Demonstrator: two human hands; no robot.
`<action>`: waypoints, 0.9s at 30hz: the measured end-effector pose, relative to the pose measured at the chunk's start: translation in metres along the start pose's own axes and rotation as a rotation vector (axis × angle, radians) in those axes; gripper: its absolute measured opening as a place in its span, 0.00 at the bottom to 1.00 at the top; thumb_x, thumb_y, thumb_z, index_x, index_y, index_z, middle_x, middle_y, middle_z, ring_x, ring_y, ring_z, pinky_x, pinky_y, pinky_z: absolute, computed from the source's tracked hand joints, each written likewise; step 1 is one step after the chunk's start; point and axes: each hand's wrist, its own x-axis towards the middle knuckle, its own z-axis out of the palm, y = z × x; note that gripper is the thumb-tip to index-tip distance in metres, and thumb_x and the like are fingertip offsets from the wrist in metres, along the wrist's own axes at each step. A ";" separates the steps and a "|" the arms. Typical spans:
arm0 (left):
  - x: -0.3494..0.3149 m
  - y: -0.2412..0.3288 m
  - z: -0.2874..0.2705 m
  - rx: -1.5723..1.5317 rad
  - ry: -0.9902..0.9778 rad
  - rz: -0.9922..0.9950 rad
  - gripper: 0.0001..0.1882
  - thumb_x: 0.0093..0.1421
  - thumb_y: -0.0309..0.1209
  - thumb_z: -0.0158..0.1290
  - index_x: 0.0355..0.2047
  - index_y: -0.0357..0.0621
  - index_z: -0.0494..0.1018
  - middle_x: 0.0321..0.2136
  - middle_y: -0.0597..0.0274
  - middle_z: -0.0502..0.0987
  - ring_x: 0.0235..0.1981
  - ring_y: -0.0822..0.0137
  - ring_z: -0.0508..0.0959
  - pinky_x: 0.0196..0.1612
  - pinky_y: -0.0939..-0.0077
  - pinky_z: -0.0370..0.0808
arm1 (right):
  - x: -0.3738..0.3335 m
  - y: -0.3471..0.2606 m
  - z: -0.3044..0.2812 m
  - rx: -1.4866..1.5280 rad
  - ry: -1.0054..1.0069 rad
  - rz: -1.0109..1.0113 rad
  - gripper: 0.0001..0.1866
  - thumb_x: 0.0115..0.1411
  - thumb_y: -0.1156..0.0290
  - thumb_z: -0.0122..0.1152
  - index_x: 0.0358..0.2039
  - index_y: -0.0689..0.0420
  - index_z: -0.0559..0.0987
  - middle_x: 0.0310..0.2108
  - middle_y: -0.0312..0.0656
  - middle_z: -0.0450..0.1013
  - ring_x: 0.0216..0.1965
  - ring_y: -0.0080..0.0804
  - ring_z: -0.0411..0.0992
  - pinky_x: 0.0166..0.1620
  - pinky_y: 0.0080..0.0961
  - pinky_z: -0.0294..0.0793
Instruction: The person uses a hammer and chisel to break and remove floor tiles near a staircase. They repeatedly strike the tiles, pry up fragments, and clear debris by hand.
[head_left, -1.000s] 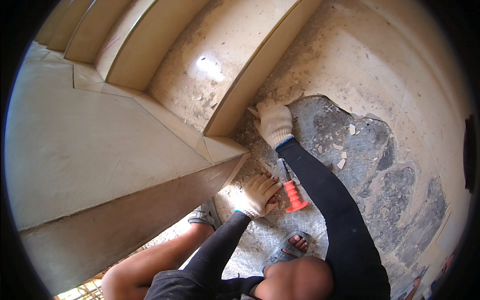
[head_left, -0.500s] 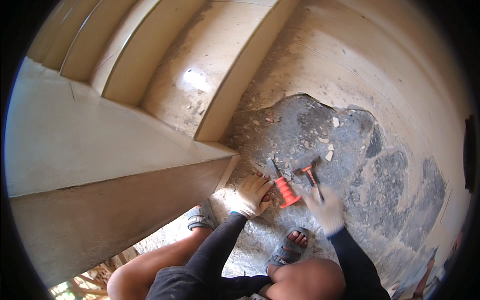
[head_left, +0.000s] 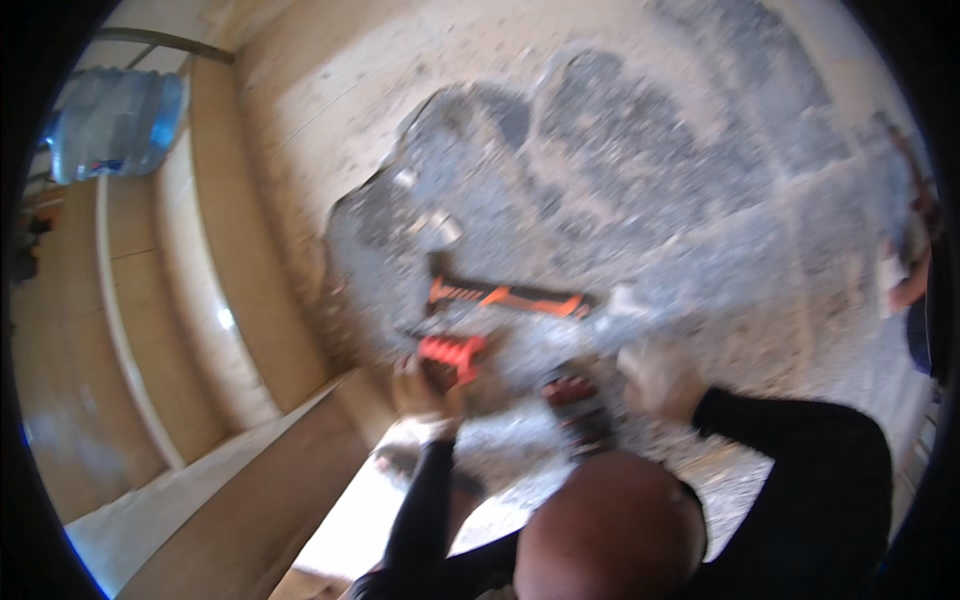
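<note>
My left hand [head_left: 422, 398], in a pale knit glove, rests low on the floor with fingers stretched out beside a chisel's ribbed red grip [head_left: 455, 352]. The chisel lies on the ground, its dark blade blurred. Just beyond it a hammer [head_left: 512, 297] with an orange and black handle lies on its side, head to the left, apart from both hands. My right hand [head_left: 662, 382], also gloved, hovers right of my sandalled foot [head_left: 578, 405]. Motion smears its fingers, and I see no tool in it.
Broken grey floor [head_left: 620, 130] spreads ahead, with pale tile chips [head_left: 438, 230] near the hammer. Steps [head_left: 255, 300] rise on the left, with a blue water jug [head_left: 120, 125] above. Another person's arm [head_left: 908, 285] shows at the right edge.
The view has swung to the right. My right hand has come away from the hammer handle, and the hammer now lies sideways. My left hand stays by the chisel.
</note>
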 end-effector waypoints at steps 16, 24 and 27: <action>0.141 0.073 -0.078 0.008 -0.720 0.745 0.06 0.60 0.40 0.62 0.36 0.58 0.80 0.33 0.67 0.81 0.43 0.60 0.82 0.56 0.60 0.74 | 0.179 -0.094 -0.017 -0.187 0.492 -0.102 0.21 0.52 0.63 0.82 0.43 0.54 0.81 0.44 0.47 0.79 0.45 0.52 0.81 0.47 0.48 0.81; 0.172 0.096 -0.153 0.111 -0.808 0.719 0.03 0.61 0.38 0.61 0.34 0.58 0.80 0.31 0.65 0.82 0.42 0.58 0.84 0.53 0.60 0.77 | 0.186 -0.110 -0.019 -0.024 0.296 -0.025 0.16 0.60 0.61 0.70 0.43 0.57 0.80 0.39 0.56 0.83 0.44 0.59 0.83 0.46 0.55 0.82; 0.166 0.079 -0.138 0.230 -0.714 0.495 0.06 0.57 0.38 0.65 0.34 0.59 0.81 0.34 0.65 0.83 0.44 0.56 0.84 0.53 0.60 0.77 | 0.181 -0.116 -0.032 0.063 0.157 -0.010 0.19 0.62 0.56 0.68 0.43 0.59 0.82 0.42 0.59 0.84 0.47 0.61 0.83 0.50 0.54 0.81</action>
